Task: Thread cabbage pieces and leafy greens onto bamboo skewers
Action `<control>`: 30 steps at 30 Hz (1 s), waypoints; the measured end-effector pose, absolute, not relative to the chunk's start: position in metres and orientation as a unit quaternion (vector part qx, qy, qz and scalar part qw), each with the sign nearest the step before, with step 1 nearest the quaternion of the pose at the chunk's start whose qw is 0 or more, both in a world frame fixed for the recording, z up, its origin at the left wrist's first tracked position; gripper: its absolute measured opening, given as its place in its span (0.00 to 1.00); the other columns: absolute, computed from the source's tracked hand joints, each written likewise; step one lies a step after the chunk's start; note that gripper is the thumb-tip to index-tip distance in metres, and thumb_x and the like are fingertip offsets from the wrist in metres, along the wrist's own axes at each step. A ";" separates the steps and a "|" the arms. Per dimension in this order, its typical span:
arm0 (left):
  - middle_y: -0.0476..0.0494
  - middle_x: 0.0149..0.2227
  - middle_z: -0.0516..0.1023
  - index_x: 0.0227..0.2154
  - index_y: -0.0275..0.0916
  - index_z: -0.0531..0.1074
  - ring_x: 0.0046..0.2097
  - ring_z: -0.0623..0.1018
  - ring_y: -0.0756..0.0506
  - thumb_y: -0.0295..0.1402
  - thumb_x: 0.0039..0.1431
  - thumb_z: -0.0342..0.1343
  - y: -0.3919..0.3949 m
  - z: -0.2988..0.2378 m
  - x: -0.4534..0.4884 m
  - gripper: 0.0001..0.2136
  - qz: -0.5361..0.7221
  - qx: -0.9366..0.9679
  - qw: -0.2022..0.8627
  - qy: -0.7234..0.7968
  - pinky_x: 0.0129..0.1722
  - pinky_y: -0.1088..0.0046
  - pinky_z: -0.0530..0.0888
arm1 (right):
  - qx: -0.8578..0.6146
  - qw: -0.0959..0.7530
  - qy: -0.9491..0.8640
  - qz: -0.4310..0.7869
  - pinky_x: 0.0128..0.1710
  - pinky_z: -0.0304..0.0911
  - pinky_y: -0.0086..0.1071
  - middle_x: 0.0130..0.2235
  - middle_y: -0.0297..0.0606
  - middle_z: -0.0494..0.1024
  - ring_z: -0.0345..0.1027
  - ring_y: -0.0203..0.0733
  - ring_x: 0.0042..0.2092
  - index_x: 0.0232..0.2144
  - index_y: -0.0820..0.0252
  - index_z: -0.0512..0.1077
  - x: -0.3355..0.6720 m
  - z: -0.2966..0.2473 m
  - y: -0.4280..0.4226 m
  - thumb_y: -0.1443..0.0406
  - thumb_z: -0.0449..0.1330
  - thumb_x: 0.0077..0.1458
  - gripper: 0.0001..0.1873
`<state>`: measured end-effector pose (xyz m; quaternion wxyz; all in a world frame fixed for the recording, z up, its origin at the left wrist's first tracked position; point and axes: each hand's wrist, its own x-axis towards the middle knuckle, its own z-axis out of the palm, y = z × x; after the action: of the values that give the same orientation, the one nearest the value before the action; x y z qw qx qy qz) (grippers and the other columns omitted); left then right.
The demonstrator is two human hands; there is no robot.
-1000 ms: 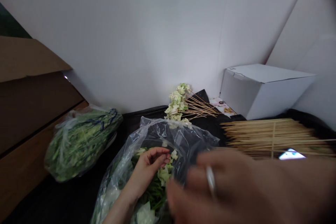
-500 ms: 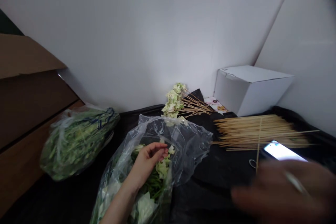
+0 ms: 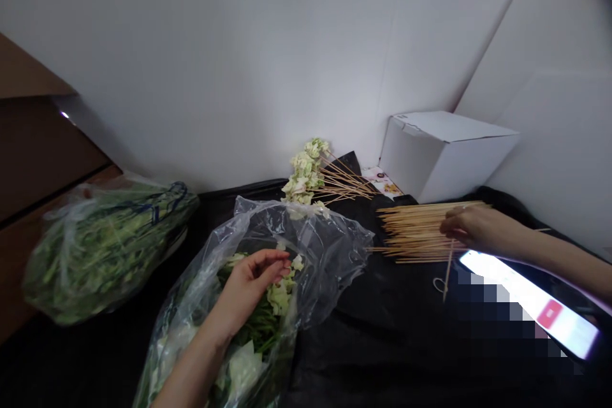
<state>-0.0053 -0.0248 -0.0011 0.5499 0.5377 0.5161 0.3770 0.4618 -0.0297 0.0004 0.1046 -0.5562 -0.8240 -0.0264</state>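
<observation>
My left hand [image 3: 258,274] is over the mouth of a clear plastic bag [image 3: 329,248]. Its fingers and thumb are pinched together; whatever is between them, if anything, is too small to make out. Below it in the bag lie pale green leaves [image 3: 280,298] and dark green stems. On the right, my right hand [image 3: 466,227] reaches onto a pile of bamboo skewers [image 3: 406,236], fingers bent and closed at the upper part of a single skewer [image 3: 448,274] lying crosswise. The fingertips partly hide their contact with it.
Skewers threaded with leaves [image 3: 306,172] lie by the wall. A second bag of greens [image 3: 109,248] stands left, near a cardboard box [image 3: 38,134]. A white box [image 3: 444,153] is behind the skewers. A lit phone [image 3: 530,306] and a small ring [image 3: 438,285] lie on the black cover [image 3: 354,357].
My right hand has moved from the near right, where it was blurred, forward onto the skewers, uncovering more of the phone. My left hand keeps its pose. The whole view has shifted slightly.
</observation>
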 end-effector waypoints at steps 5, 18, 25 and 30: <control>0.42 0.36 0.84 0.38 0.37 0.79 0.38 0.81 0.44 0.47 0.43 0.69 -0.023 -0.003 -0.005 0.21 0.372 0.549 0.543 0.516 0.39 0.70 0.74 | -0.536 0.051 -0.837 0.095 0.38 0.63 0.41 0.37 0.46 0.77 0.72 0.47 0.37 0.36 0.57 0.78 0.439 -0.018 -0.036 0.59 0.53 0.63 0.15; 0.42 0.35 0.83 0.37 0.36 0.78 0.37 0.80 0.45 0.47 0.43 0.68 -0.025 -0.004 -0.002 0.22 0.392 0.543 0.545 0.504 0.40 0.71 0.74 | -0.509 0.087 -0.856 0.010 0.33 0.56 0.38 0.32 0.45 0.75 0.69 0.47 0.33 0.28 0.56 0.71 0.422 -0.052 -0.032 0.67 0.51 0.61 0.12; 0.40 0.35 0.83 0.38 0.35 0.79 0.34 0.80 0.47 0.54 0.49 0.62 -0.027 -0.001 -0.002 0.25 0.403 0.556 0.540 0.486 0.37 0.73 0.74 | -0.488 0.034 -0.872 -0.038 0.35 0.58 0.36 0.35 0.44 0.76 0.70 0.45 0.35 0.35 0.58 0.74 0.419 -0.058 -0.034 0.75 0.50 0.56 0.14; 0.39 0.35 0.83 0.36 0.34 0.78 0.36 0.80 0.45 0.57 0.50 0.59 -0.024 -0.001 0.000 0.27 0.419 0.559 0.534 0.477 0.38 0.70 0.74 | -0.495 0.032 -0.866 -0.057 0.34 0.57 0.35 0.33 0.44 0.76 0.70 0.45 0.33 0.31 0.60 0.73 0.420 -0.053 -0.033 0.70 0.51 0.59 0.11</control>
<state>0.0002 -0.0240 -0.0005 0.5337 0.5587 0.4770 0.4189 0.4198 -0.0325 -0.0527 0.0320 -0.4950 -0.8664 -0.0571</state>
